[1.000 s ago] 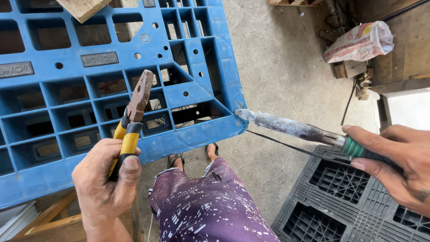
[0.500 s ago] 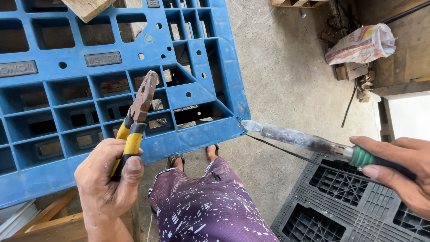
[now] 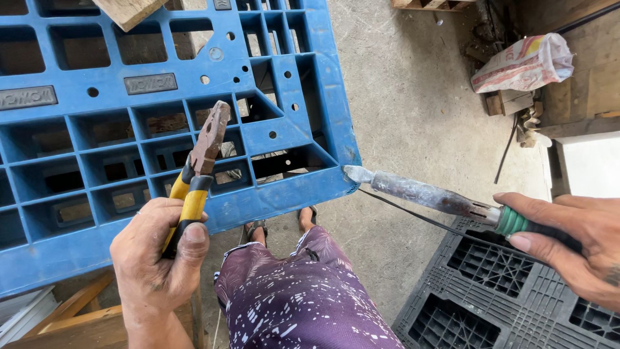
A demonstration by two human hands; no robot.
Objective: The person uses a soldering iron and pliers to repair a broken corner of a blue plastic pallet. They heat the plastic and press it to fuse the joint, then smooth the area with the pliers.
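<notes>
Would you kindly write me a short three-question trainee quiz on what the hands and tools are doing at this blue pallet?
1. True or false: the left hand holds the pliers with their jaws closed.
2. Where does the tip of the soldering iron in the right hand rest? A) on the black pallet B) at the corner of the blue pallet C) on the sack
3. What colour are the pliers' handles?

Key: 1 true; 2 B; 3 yellow.
</notes>
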